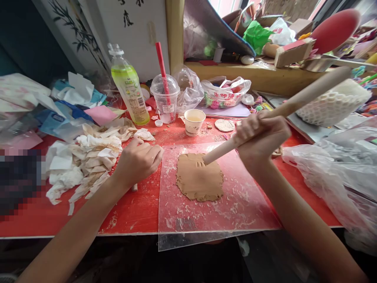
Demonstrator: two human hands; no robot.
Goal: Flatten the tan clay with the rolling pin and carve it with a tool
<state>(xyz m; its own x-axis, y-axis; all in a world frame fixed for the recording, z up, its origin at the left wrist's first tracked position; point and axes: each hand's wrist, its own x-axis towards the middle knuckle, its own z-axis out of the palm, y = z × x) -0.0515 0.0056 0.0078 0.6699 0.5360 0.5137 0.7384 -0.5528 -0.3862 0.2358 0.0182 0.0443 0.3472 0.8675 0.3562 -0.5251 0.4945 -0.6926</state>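
A flattened brown slab of clay (200, 181) with ragged edges lies on a clear plastic sheet (241, 208). My right hand (262, 133) is wrapped round a wooden rolling pin (309, 94), held slanted. The pin's lower end meets the clay near its upper edge, beside a few short dents. To the left of the sheet, my left hand (140, 161) rests low over the red table (132, 216) with its fingers curled in. What those fingers hold, if anything, is hidden. A small pale stick end (134, 187) shows below that wrist.
Crumpled tissues (85, 165) are heaped at the left. Behind the clay stand a green drink bottle (129, 90), a plastic cup (165, 98) with a red straw, and a paper cup (194, 122) of liquid. Plastic bags (338, 169) spread over the right side.
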